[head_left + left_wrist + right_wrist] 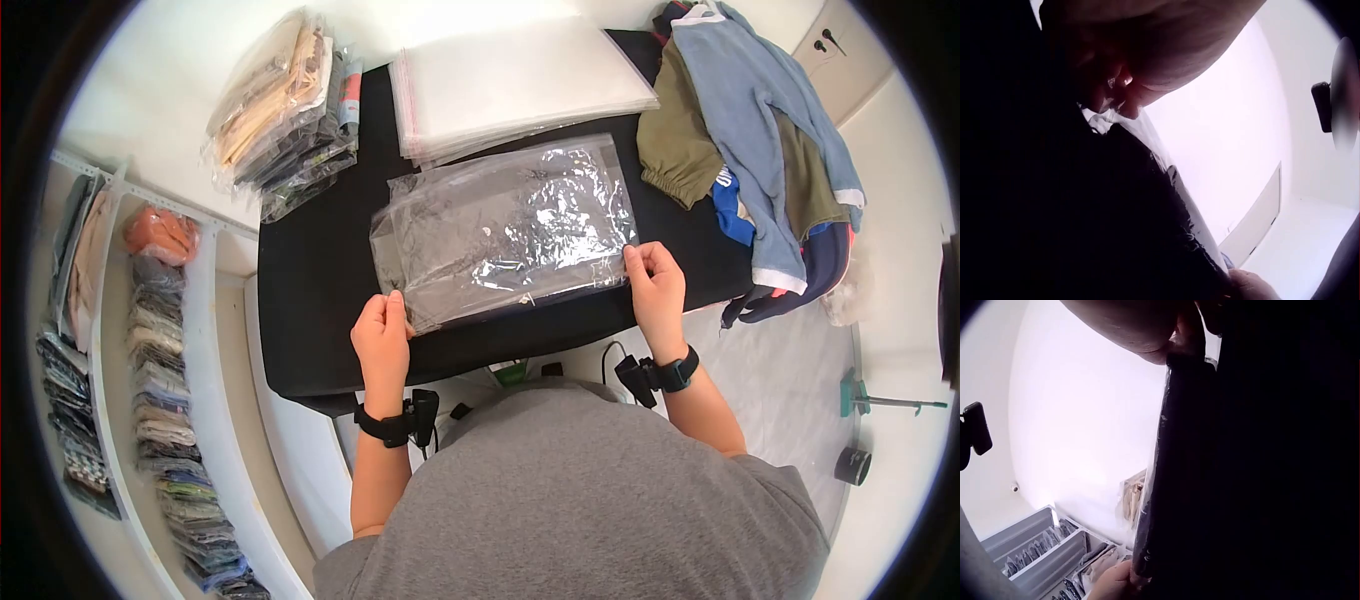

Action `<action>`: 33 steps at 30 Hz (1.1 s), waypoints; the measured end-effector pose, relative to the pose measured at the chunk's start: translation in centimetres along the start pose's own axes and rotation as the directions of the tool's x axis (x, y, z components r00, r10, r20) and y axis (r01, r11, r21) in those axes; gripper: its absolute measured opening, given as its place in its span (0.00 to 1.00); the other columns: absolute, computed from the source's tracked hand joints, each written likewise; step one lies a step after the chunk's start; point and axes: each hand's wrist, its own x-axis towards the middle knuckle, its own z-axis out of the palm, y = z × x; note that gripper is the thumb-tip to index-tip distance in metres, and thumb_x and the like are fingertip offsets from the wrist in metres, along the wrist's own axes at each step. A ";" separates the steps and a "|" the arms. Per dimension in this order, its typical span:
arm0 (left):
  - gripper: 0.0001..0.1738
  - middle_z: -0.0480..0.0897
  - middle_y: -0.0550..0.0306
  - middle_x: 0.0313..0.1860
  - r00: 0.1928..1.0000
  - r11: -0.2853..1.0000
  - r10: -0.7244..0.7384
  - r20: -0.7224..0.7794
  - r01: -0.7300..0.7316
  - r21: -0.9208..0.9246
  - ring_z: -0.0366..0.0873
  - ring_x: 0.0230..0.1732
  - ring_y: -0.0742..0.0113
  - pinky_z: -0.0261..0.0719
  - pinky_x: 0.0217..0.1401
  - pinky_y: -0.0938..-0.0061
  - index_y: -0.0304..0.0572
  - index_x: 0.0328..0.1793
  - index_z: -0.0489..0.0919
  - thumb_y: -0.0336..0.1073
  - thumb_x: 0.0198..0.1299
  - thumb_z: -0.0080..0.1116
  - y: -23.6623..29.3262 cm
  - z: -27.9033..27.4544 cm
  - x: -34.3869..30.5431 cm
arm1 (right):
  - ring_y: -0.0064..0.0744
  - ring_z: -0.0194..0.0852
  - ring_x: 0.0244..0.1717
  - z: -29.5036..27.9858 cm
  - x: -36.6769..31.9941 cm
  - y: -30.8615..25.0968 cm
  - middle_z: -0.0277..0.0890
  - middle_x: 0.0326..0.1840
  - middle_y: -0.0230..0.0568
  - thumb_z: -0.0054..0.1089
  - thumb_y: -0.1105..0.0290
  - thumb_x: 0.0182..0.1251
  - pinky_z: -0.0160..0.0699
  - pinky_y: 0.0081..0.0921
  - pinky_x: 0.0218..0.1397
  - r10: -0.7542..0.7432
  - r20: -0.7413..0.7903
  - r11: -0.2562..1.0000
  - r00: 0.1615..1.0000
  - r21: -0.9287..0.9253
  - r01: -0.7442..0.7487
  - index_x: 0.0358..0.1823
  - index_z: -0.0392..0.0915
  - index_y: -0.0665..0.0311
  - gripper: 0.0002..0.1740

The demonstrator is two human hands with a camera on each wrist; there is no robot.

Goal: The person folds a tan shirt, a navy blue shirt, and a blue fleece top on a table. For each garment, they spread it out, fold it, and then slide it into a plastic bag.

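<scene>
The bagged garment (505, 230) lies flat on the black desk (300, 300), near its front edge. A stack of empty bags (510, 80) lies behind it and a pile of loose clothes (750, 150) to its right.

Left hand (380, 335): fingers curled, pinching the near left corner of the film. Right hand (655, 285): thumb and fingers closed on the right edge, close to the near right corner (both wrist views show film at the fingertips).

Recommended handling, judged from this position:

1. Pinch film only. Catching the dark fabric inside would probably drag the fold out of shape.
2. Apply even tension between the two hands, so that the near edge runs straight and the wrinkled film flattens.
3. Hold the pack low against the desk. Lifting one corner alone would likely let the garment slide toward the other.
4. Avoid the loose clothes, which lie near the right hand and could snag the film.
</scene>
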 end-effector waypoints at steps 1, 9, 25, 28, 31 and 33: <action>0.19 0.69 0.62 0.14 1.000 0.998 -0.021 0.005 0.020 0.067 0.67 0.17 0.78 0.64 0.21 0.79 0.36 0.22 0.68 0.37 0.67 0.50 0.0 0.1 -0.2 | 0.27 0.66 0.22 0.0 -0.2 0.2 0.67 0.15 0.33 0.62 0.70 0.59 0.65 0.25 0.29 -0.043 -0.027 0.992 0.999 -0.116 0.039 0.25 0.72 0.67 0.10; 0.19 0.72 0.58 0.12 0.999 0.977 0.009 0.033 -0.015 0.213 0.68 0.14 0.73 0.65 0.21 0.75 0.35 0.23 0.70 0.39 0.64 0.53 0.6 0.5 0.3 | 0.45 0.71 0.46 0.3 -0.3 -4.6 0.75 0.44 0.44 0.61 0.76 0.48 0.67 0.38 0.51 -0.445 -0.037 0.827 0.895 -0.402 0.394 0.46 0.73 0.64 0.20; 0.33 0.58 0.45 0.73 0.415 0.303 0.458 0.786 -0.904 0.301 0.52 0.74 0.47 0.55 0.71 0.54 0.44 0.70 0.62 0.43 0.59 0.57 6.7 3.2 4.8 | 0.45 0.52 0.71 2.9 2.4 -5.3 0.60 0.69 0.44 0.53 0.51 0.64 0.51 0.51 0.69 -0.427 0.671 0.373 0.606 -0.479 0.794 0.63 0.70 0.46 0.26; 0.41 0.51 0.46 0.76 0.329 0.150 0.343 0.880 -0.944 0.294 0.45 0.76 0.47 0.48 0.72 0.45 0.49 0.74 0.58 0.55 0.58 0.55 5.5 3.5 7.5 | 0.45 0.48 0.73 2.1 5.1 -4.8 0.56 0.71 0.43 0.52 0.48 0.64 0.49 0.54 0.70 -0.426 0.774 0.253 0.468 -0.395 0.883 0.66 0.65 0.43 0.29; 0.44 0.49 0.46 0.76 0.341 0.202 0.336 0.878 -0.937 0.286 0.44 0.77 0.46 0.45 0.72 0.41 0.52 0.74 0.58 0.63 0.55 0.53 4.6 3.8 8.3 | 0.47 0.45 0.75 2.1 6.3 -4.1 0.51 0.74 0.43 0.50 0.44 0.64 0.48 0.58 0.69 -0.363 0.847 0.246 0.387 -0.314 0.917 0.70 0.59 0.40 0.33; 0.44 0.48 0.46 0.77 0.350 0.233 0.314 0.882 -0.929 0.286 0.42 0.77 0.45 0.43 0.72 0.41 0.52 0.74 0.57 0.64 0.55 0.52 4.2 4.0 8.6 | 0.49 0.44 0.75 2.3 6.6 -4.0 0.49 0.75 0.43 0.49 0.44 0.64 0.47 0.61 0.69 -0.320 0.862 0.320 0.394 -0.294 0.901 0.70 0.59 0.40 0.33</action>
